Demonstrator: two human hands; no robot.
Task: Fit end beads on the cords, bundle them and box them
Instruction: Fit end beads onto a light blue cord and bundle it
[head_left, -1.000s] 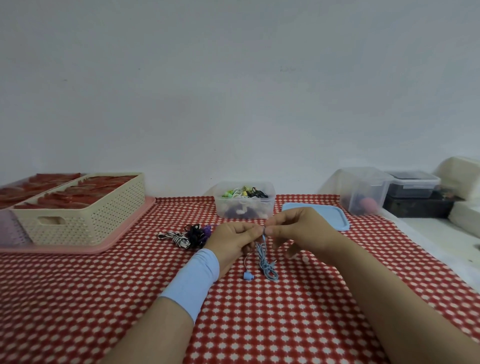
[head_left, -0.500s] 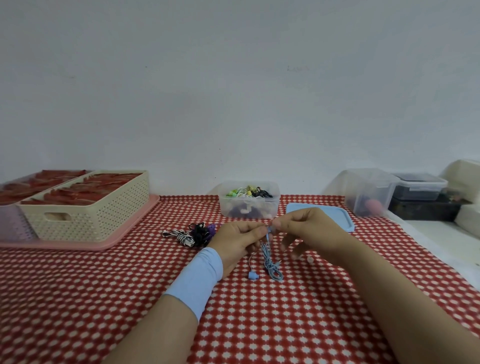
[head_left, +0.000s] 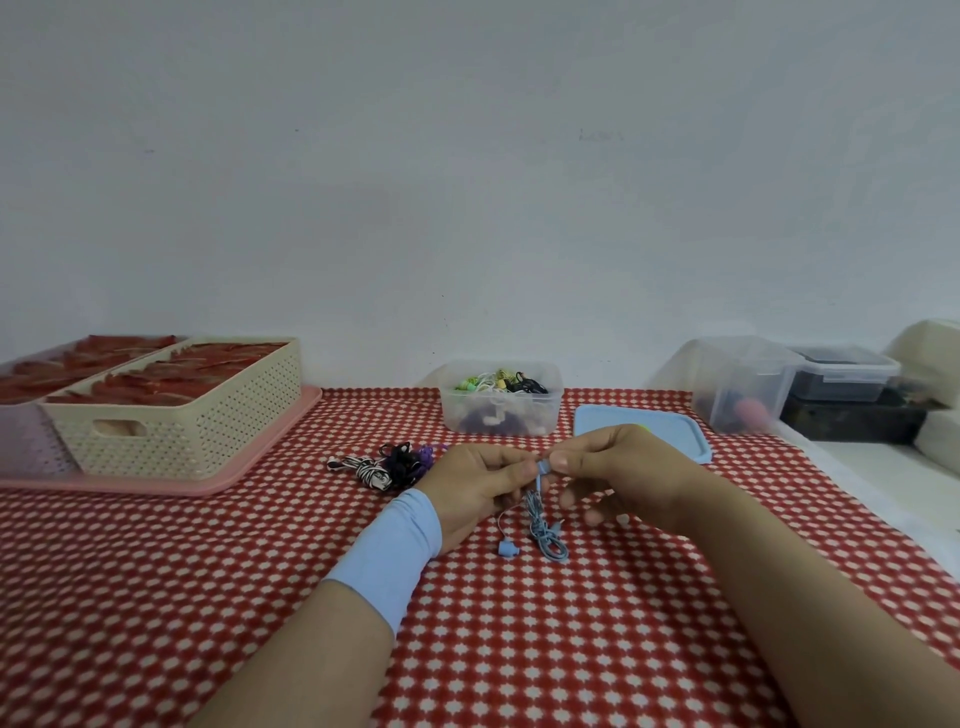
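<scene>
Your left hand (head_left: 478, 488) pinches the top end of the blue cord (head_left: 540, 512) between thumb and forefinger, and your right hand (head_left: 618, 467) meets it fingertip to fingertip, pinching the blue bead (head_left: 543, 466) on that end; your remaining right fingers curl loosely beneath. A pale blue sleeve (head_left: 389, 551) covers your left wrist. The cord hangs from the pinch and its coiled lower part rests on the red checked tablecloth (head_left: 260, 597), in front of the clear tub (head_left: 457, 415) of bundled cords. A second blue bead (head_left: 506, 548) lies on the cloth, also in front of the tub. Loose cord bundles (head_left: 389, 465), striped, black and purple, lie front-left of the tub. The blue lid (head_left: 670, 431) lies flat just right of it. Well left of the tub a cream basket (head_left: 182, 415) stands on a pink tray (head_left: 234, 478)
</scene>
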